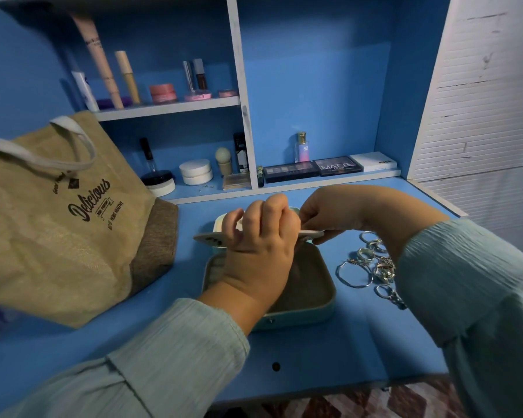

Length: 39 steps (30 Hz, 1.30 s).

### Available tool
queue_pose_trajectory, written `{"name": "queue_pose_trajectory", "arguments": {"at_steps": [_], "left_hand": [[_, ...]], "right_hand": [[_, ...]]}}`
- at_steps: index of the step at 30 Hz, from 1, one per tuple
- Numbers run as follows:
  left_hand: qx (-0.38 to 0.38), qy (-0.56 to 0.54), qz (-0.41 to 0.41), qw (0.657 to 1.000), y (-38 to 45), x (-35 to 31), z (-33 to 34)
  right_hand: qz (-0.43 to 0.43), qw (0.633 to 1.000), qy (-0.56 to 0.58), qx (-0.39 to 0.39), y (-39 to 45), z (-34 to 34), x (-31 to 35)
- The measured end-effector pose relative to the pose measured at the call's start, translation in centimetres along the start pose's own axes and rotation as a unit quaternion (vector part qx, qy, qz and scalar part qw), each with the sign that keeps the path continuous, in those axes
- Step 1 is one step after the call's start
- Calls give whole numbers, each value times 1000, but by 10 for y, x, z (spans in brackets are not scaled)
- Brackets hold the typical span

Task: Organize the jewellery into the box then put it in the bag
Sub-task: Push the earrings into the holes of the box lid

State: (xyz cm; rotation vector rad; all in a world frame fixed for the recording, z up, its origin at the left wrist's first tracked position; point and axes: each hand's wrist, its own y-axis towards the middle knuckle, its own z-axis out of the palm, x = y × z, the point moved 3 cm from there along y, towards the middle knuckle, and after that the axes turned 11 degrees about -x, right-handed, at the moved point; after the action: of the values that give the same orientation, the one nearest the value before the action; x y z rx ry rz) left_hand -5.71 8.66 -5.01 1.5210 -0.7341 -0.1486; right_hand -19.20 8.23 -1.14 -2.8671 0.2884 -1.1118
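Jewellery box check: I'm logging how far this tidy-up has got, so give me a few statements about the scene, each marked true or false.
1. The jewellery box lies open on the blue desk. True.
2. The rings and bracelets are already inside the box. False: they lie on the desk, to the right of the box.
3. Both hands, the left hand and the right hand, hold a flat white piece above the box. True.
4. The bag stands to the right of the box. False: it stands to the left.
5. The box is inside the bag. False: it rests on the desk beside the bag.
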Motion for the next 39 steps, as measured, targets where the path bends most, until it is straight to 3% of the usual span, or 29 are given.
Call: {"name": "queue_pose_trajectory", "arguments": {"at_steps": [10, 17, 27, 39], "left_hand": [[-2, -11, -9, 1000, -1, 0, 1], [-21, -5, 4, 1000, -1, 0, 2], [16, 20, 0, 1000, 4, 0, 3], [56, -107, -40, 992, 4, 2, -12]], "right_hand": [[-12, 1000, 1, -12, 1, -3, -3], [-17, 998, -59, -1, 2, 0, 4], [-48, 987, 24, -149, -19, -11, -19], [37, 980, -98, -170, -84, -38, -56]]}}
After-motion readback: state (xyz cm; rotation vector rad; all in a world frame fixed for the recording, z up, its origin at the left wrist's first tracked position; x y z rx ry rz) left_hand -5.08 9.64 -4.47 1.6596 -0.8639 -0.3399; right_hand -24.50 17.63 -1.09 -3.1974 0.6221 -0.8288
